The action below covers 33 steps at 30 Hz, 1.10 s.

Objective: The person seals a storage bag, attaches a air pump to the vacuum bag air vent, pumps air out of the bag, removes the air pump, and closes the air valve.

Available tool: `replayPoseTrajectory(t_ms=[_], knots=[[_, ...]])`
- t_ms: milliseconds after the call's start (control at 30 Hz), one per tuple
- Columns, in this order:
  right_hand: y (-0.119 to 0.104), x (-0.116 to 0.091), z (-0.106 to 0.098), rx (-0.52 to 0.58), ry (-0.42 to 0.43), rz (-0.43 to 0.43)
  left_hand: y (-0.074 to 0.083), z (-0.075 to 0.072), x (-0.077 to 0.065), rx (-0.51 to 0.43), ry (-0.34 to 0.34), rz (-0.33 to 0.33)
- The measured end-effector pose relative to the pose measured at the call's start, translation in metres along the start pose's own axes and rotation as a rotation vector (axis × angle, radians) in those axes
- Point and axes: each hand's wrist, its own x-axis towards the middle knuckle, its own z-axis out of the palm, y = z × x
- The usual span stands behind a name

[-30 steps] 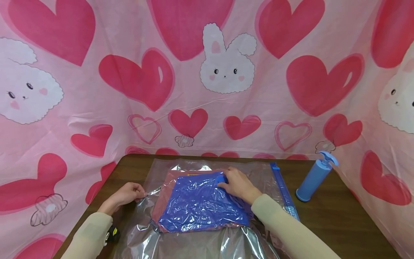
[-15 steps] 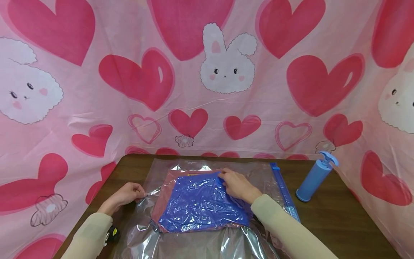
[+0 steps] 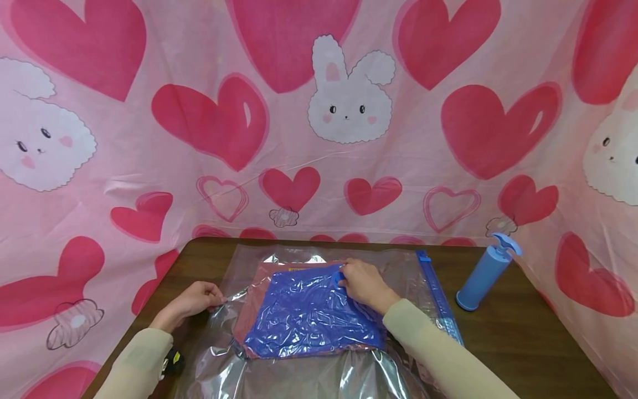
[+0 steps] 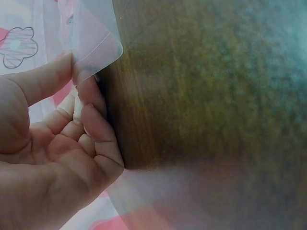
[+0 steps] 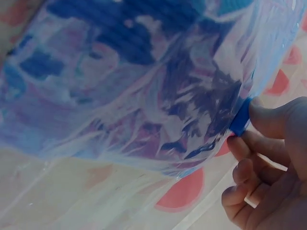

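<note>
A clear plastic vacuum storage bag (image 3: 294, 382) lies across the table, with folded blue cloth (image 3: 309, 310) over pink cloth (image 3: 249, 313) inside. On the left, my left hand (image 3: 196, 299) pinches the bag's clear edge. The left wrist view shows its rounded plastic corner (image 4: 98, 45) between thumb and forefinger. My right hand (image 3: 368, 284) is over the upper right of the blue cloth, at the bag's round blue valve (image 3: 337, 279). In the right wrist view, thumb and forefinger pinch a blue cap (image 5: 241, 117) on the valve; the other fingers are loosely curled.
A blue hand pump (image 3: 480, 280) stands upright on the right of the brown wooden table (image 3: 538, 343). Along the bag's right side runs a blue zip strip (image 3: 438, 291). By the left sleeve is a small black and yellow object (image 3: 174, 360). A pink heart-patterned curtain (image 3: 299, 144) surrounds the table.
My right hand's fingers have drawn in and shifted around the blue valve, from a spread thumb to a closer pinch. My left hand and the bag have stayed in place.
</note>
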Motion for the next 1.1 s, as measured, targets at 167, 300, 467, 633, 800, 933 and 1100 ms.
replayPoseTrajectory(t_ms=[167,300,467,633,800,933,1100], knots=[[-0.004,0.0,0.001,-0.032,0.008,0.016,-0.001,0.0,0.001,-0.006,-0.001,0.002],[-0.005,0.0,0.004,-0.041,0.018,0.041,-0.001,0.0,0.0,-0.013,-0.01,0.023],[-0.01,0.0,0.007,-0.088,0.027,0.043,-0.001,-0.001,0.0,-0.013,-0.014,0.042],[-0.016,0.002,0.008,-0.12,0.053,0.065,-0.001,-0.001,0.001,-0.008,-0.007,0.04],[-0.023,0.003,0.007,-0.095,0.067,0.111,-0.001,-0.002,0.001,-0.002,-0.003,0.038],[-0.029,0.003,0.007,-0.085,0.073,0.135,-0.001,-0.002,0.0,-0.014,-0.011,0.04],[-0.031,0.004,0.009,-0.089,0.085,0.146,-0.003,-0.001,0.001,-0.011,-0.008,0.046]])
